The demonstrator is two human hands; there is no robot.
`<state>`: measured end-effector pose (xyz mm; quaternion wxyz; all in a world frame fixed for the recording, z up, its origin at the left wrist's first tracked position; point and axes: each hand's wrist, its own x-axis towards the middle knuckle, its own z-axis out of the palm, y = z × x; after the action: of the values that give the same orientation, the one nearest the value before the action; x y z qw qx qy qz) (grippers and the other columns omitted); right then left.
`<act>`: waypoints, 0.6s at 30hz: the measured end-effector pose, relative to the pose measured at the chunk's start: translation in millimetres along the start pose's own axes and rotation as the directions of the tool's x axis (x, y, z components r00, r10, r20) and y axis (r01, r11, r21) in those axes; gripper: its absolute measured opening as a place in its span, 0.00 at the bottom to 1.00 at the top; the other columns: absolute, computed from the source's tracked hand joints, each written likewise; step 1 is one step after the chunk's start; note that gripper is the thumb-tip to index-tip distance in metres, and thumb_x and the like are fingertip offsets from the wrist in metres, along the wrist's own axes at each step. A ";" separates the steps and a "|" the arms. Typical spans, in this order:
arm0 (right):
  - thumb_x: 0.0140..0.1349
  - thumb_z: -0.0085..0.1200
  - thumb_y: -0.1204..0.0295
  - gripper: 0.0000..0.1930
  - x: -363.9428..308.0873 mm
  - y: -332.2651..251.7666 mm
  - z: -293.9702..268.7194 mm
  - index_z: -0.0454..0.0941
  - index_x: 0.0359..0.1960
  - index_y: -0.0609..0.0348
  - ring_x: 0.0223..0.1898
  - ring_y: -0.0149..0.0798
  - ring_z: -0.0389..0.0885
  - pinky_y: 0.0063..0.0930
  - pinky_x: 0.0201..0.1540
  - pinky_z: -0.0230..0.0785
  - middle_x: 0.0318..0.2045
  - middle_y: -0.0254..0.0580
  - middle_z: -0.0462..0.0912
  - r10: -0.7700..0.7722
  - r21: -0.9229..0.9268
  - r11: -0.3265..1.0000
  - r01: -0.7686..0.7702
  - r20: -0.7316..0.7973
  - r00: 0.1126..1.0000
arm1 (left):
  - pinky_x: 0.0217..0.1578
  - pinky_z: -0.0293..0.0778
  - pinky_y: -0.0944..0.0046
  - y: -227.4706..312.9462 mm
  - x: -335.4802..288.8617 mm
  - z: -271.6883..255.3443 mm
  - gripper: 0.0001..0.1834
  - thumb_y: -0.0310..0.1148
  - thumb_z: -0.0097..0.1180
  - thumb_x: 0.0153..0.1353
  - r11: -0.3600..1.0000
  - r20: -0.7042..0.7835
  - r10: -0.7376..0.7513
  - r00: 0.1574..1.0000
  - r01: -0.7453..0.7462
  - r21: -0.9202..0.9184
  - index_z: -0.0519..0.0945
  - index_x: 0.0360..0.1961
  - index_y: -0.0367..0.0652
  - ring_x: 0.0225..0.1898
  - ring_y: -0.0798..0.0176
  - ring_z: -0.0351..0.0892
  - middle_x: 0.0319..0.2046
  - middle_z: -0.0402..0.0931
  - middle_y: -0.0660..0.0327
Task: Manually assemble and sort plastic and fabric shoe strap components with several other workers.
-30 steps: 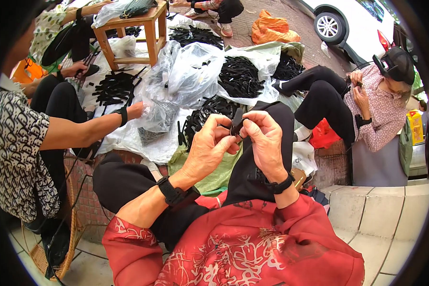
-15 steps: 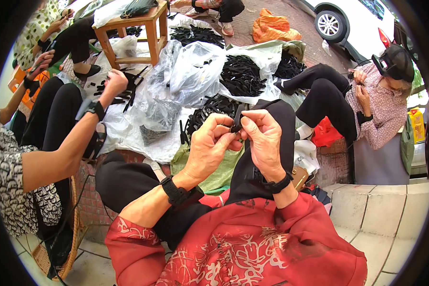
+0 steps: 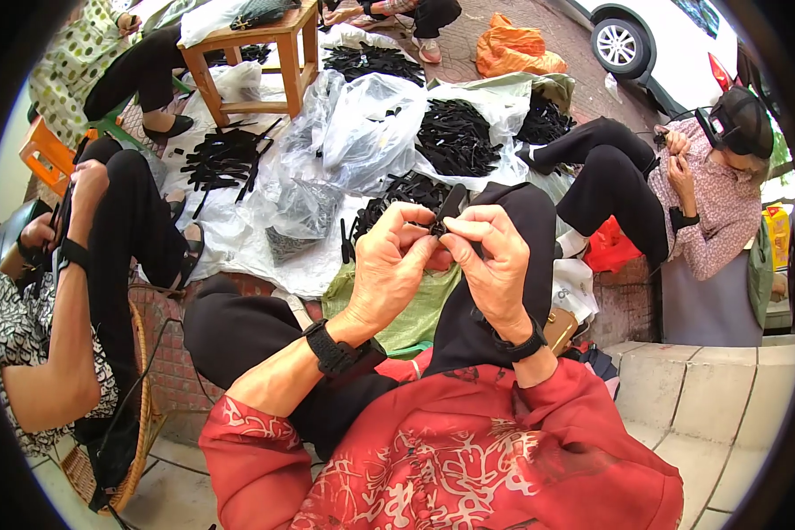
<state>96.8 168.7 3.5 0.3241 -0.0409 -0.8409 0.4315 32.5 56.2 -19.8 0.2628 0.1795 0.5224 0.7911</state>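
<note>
Above my lap, both hands meet at a small black strap (image 3: 451, 201) whose flat, rounded end sticks up between them. My left hand (image 3: 387, 269) pinches its lower part between thumb and fingers. My right hand (image 3: 496, 265) closes on the same spot from the other side, thumb and index finger pressed together. Fingertips hide most of the piece being worked. Just beyond my hands lies a pile of black straps (image 3: 404, 196), partly covered by them. A green woven sack (image 3: 393, 314) lies under my wrists.
White sheeting (image 3: 225, 243) carries more strap piles (image 3: 458, 140) and clear plastic bags (image 3: 371, 124). A wooden stool (image 3: 283, 35) stands far left. Co-workers sit on both sides, the right one in a patterned shirt (image 3: 707, 212). A wicker basket (image 3: 146, 389) sits near left.
The strap's flat end now stands upright above my fingertips. The co-worker on the left has drawn an arm back from the strap pile toward their lap.
</note>
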 end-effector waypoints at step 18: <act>0.48 0.54 0.82 0.03 -3.6 1.9 -3.5 0.75 0.27 0.66 0.30 0.25 0.72 0.14 0.31 0.66 0.31 0.36 0.72 0.287 0.474 0.804 -0.358 0.217 0.933 | 0.23 0.69 0.75 9.2 -3.8 -6.7 0.06 0.16 0.44 0.52 0.948 0.071 0.125 0.990 -0.140 0.284 0.67 0.31 0.35 0.22 0.73 0.74 0.21 0.73 0.60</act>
<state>101.3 171.0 1.7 0.1877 -0.0678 -0.6983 0.6874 29.7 46.1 -14.0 0.1937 0.2713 0.6118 0.7173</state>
